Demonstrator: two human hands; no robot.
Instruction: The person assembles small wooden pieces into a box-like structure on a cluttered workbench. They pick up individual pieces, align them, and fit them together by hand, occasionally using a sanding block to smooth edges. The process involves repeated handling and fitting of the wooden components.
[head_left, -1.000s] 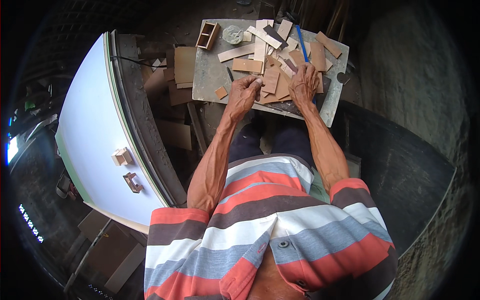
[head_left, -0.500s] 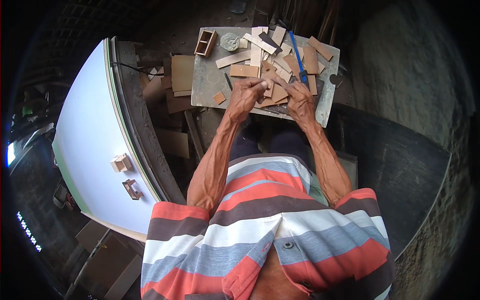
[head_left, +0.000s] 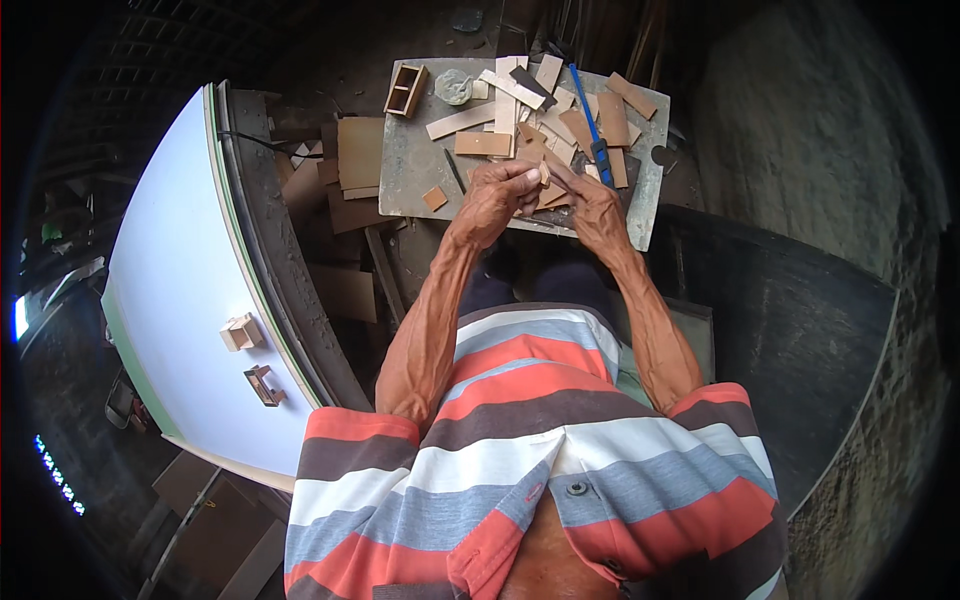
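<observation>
A small pale wood piece [head_left: 545, 173] is above the near part of the grey tabletop [head_left: 408, 165]; I have it pinched at the thumb of my left hand [head_left: 490, 202]. My right hand [head_left: 599, 208] is right beside it, its grip I cannot tell.

Downward head-worn fisheye view

A matt, wood-like piece [head_left: 544, 172] at the fingers [head_left: 526, 180]; beyond them, matt wooden strips [head_left: 461, 121], a rough, scuffed table [head_left: 408, 150]; left, a smooth panel [head_left: 178, 250].
</observation>
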